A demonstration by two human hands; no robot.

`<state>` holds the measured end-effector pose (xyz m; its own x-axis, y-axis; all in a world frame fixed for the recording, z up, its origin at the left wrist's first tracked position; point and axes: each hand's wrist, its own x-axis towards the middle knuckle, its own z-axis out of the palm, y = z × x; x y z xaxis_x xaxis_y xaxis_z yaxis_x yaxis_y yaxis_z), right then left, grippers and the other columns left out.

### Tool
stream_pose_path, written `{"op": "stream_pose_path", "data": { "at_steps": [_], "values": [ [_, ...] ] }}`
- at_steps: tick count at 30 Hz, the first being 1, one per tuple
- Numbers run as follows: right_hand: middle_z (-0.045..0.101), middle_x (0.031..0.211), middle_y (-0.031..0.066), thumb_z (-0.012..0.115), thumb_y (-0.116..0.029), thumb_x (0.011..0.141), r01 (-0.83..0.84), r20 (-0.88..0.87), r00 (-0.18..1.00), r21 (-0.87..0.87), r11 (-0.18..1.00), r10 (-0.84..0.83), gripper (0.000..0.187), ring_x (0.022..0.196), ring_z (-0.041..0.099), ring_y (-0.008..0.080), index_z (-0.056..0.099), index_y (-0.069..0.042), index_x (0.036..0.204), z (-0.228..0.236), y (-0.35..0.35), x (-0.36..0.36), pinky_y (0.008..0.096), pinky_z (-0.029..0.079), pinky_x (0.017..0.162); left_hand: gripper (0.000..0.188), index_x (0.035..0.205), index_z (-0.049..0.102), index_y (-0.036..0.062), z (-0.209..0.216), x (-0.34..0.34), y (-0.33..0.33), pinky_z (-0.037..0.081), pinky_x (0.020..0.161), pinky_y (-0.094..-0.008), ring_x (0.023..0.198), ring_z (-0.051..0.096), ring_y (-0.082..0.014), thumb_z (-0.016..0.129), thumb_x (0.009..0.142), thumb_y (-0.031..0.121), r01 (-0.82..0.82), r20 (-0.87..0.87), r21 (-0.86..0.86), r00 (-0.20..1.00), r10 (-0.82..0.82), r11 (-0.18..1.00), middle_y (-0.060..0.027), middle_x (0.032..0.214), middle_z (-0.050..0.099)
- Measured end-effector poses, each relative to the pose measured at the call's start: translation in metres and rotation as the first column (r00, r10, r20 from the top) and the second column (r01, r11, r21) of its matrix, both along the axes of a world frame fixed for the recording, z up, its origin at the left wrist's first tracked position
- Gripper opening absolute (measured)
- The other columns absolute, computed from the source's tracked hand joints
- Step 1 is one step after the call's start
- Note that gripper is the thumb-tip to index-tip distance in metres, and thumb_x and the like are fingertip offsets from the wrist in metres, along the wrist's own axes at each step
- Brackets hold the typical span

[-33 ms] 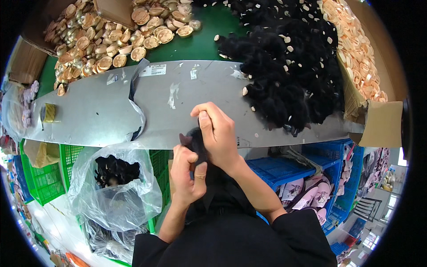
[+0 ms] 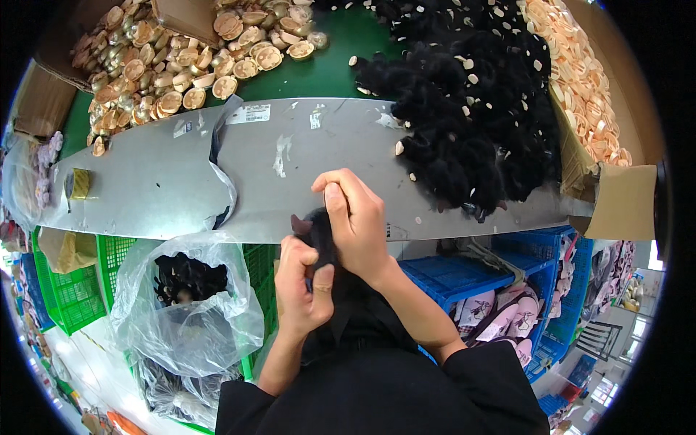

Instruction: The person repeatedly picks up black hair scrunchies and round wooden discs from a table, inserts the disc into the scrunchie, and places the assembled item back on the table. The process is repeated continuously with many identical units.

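Over the near edge of the grey table, my two hands grip a small black plush piece (image 2: 317,230) with a dark brown ear showing. My left hand (image 2: 304,290) is closed on its near side, the thumb pressed against the curled fingers. Just above and to the right, my right hand (image 2: 359,228) is closed round its far side with the index finger bent over. Most of the plush piece is hidden by my fingers, and its lower part merges with my black clothing.
A heap of black plush pieces (image 2: 471,138) dotted with pale bits lies at right, beside a carton of peach-coloured parts (image 2: 580,87). Round gold-and-peach shells (image 2: 170,101) cover the far left. A tape roll (image 2: 78,184) sits on the grey table (image 2: 275,196). Below are a clear bag (image 2: 196,333) and blue crates (image 2: 471,283).
My left hand has shifted very slightly to the left. The grip of both hands on the plush piece looks the same.
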<state>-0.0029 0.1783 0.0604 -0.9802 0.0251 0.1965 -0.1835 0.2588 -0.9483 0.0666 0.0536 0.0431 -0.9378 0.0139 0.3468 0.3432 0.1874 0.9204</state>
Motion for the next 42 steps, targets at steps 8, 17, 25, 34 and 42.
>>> {"op": "stream_pose_path", "data": {
  "at_steps": [8,17,25,34,42],
  "values": [
    [0.059,0.113,0.0065,0.072,-0.018,0.088,-0.264,0.231,0.905,-0.352,0.898,0.356,0.056,0.102,0.056,0.0117,0.049,-0.001,0.137,0.011,0.012,0.03,0.0265,0.046,0.093,0.02,0.1,0.049,0.0044,0.009,-0.004,-0.006,0.035,0.076,-0.0232,0.085,0.041,-0.008,0.054,0.105,0.023,-0.182,0.193,0.503,0.977,0.096,0.845,0.0,0.095,0.047],
    [0.059,0.123,0.015,0.072,-0.011,0.085,-0.289,0.077,0.929,-0.463,0.838,0.362,0.055,0.114,0.06,0.0213,0.053,-0.001,0.136,0.007,0.017,0.039,0.0355,0.049,0.097,0.017,0.102,0.054,0.0043,0.01,-0.004,0.002,0.038,0.076,-0.0182,0.082,0.047,-0.0041,0.059,0.105,0.02,-0.351,0.409,0.478,0.9,0.149,0.805,0.0035,0.095,0.053],
    [0.059,0.125,0.0162,0.069,0.0,0.084,-0.255,-0.101,0.964,-0.105,0.961,0.245,0.034,0.11,0.062,0.0306,0.067,-0.002,0.119,0.005,0.02,0.034,0.0373,0.051,0.093,0.041,0.132,0.05,0.0013,0.004,-0.001,-0.003,0.046,0.102,-0.0295,0.115,0.06,-0.015,0.068,0.096,0.009,-0.22,0.399,0.535,0.917,-0.015,0.816,-0.0073,0.124,0.062],
    [0.064,0.121,0.0168,0.065,0.003,0.077,-0.264,-0.321,0.891,0.21,0.941,0.322,0.014,0.108,0.064,0.0297,0.073,-0.002,0.087,0.004,0.032,0.031,0.0383,0.052,0.094,0.042,0.135,0.053,-0.0017,0.004,0.006,-0.004,0.047,0.1,-0.0314,0.114,0.061,-0.0168,0.063,0.097,0.011,-0.354,0.557,0.686,0.817,-0.146,0.636,-0.0089,0.125,0.064],
    [0.06,0.127,0.0179,0.073,-0.011,0.081,-0.165,-0.17,0.969,0.102,0.981,0.181,0.044,0.112,0.062,0.03,0.064,-0.002,0.123,0.007,0.022,0.033,0.0363,0.05,0.093,0.033,0.122,0.059,-0.0004,0.004,0.004,-0.006,0.055,0.087,-0.0313,0.102,0.066,-0.0166,0.069,0.098,0.02,-0.419,0.561,0.606,0.828,0.011,0.676,-0.0081,0.113,0.067]
  ]
}}
